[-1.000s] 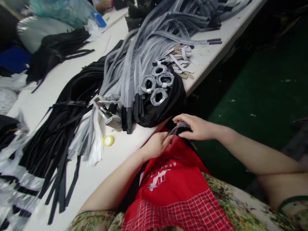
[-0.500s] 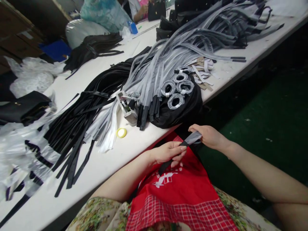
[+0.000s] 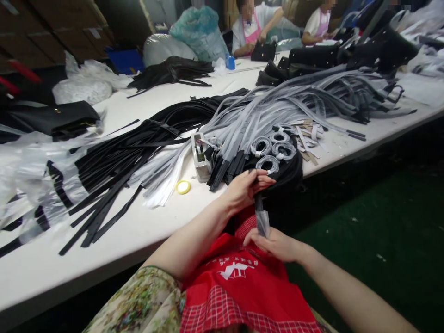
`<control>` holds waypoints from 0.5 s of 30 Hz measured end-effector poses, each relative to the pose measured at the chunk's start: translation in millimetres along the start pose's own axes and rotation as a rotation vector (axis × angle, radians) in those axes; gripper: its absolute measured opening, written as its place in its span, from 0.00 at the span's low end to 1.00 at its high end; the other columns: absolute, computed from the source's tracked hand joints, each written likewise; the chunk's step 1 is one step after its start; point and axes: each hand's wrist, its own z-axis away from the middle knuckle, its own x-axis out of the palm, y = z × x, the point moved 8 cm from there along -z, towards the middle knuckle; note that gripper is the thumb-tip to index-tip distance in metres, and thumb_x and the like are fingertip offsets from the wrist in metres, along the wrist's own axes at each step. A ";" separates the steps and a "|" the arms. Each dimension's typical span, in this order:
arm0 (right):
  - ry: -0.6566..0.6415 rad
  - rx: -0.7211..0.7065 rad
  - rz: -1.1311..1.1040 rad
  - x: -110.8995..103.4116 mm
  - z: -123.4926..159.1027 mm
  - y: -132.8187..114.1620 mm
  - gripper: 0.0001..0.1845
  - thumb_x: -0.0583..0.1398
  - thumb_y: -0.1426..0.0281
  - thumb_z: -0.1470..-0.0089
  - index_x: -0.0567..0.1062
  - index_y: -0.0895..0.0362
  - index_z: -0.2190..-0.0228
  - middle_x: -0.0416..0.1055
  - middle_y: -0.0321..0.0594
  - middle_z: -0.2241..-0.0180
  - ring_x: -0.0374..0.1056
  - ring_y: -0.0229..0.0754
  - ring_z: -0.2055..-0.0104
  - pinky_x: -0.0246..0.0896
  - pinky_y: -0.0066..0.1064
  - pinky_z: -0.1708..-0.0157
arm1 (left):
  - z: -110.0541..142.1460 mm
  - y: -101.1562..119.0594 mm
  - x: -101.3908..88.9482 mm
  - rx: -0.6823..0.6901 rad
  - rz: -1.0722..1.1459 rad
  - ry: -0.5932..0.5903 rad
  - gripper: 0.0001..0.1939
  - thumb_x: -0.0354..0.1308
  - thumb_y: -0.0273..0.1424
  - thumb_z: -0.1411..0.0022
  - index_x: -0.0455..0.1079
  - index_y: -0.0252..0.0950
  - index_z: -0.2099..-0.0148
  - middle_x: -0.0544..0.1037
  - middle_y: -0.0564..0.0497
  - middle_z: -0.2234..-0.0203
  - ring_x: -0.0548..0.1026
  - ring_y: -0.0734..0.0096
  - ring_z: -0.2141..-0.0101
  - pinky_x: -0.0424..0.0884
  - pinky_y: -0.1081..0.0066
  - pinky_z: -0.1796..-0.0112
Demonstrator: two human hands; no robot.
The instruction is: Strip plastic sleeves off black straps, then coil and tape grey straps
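Between my hands runs a black strap (image 3: 262, 222) with a clear plastic sleeve over its lower part. My left hand (image 3: 244, 189) is closed on its upper, black end, near the table edge. Lower down, over the red apron (image 3: 232, 268), my right hand (image 3: 275, 243) grips the sleeved part. Just beyond my left hand, several coiled straps (image 3: 268, 164) in plastic lie on a black cloth bundle (image 3: 293, 169). Left of them is a pile of plastic-sleeved straps (image 3: 239, 129) with black ends.
On the white table (image 3: 166, 231) are a tape dispenser (image 3: 200, 159), a yellow tape roll (image 3: 182, 187), loose black straps (image 3: 118, 166) and paper strips (image 3: 308, 138). Black bags (image 3: 312, 60) stand farther back. Two co-workers (image 3: 255, 30) sit across the table.
My left hand has moved up towards the table edge with the strap's black end, and my right hand has come lower. The strap now hangs nearly upright between them. The view has tilted up.
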 end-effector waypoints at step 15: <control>0.037 0.110 -0.237 -58.1 29.0 6.8 0.18 0.60 0.57 0.47 0.75 0.62 0.71 0.57 0.27 0.88 0.55 0.32 0.86 0.64 0.29 0.79 | 55.8 -37.5 42.2 0.077 -1.609 -0.439 0.17 0.44 0.36 0.32 0.67 0.34 0.69 0.74 0.47 0.77 0.72 0.65 0.76 0.65 0.68 0.70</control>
